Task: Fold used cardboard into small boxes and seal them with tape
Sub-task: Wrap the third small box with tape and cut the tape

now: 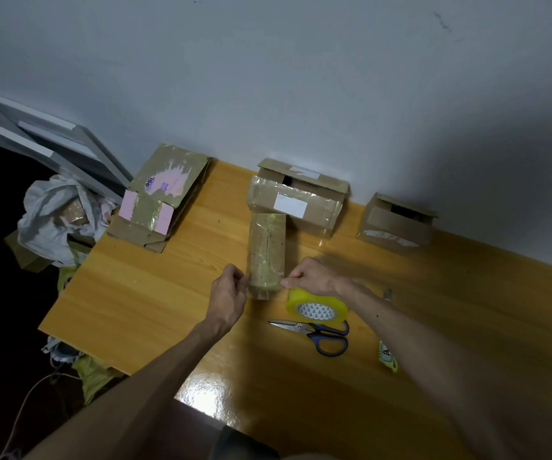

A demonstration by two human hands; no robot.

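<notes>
A small narrow cardboard box (pixel 267 250), wrapped in glossy clear tape, lies lengthwise on the wooden table (pixel 155 287). My left hand (pixel 230 295) pinches one end of a clear tape strip at the box's near left corner. My right hand (pixel 309 277) pinches the other end at the near right corner. The strip stretches across the near end of the box. A yellow tape roll (pixel 316 308) sits just under my right hand. Blue-handled scissors (pixel 317 332) lie in front of the roll.
Two taped boxes (pixel 296 204) and a third open-topped box (pixel 395 224) stand against the wall. Flattened cardboard (pixel 160 197) lies at the table's back left. A yellow utility knife (pixel 387 355) lies right of the scissors. A white bag (pixel 55 220) and clutter sit beyond the left edge.
</notes>
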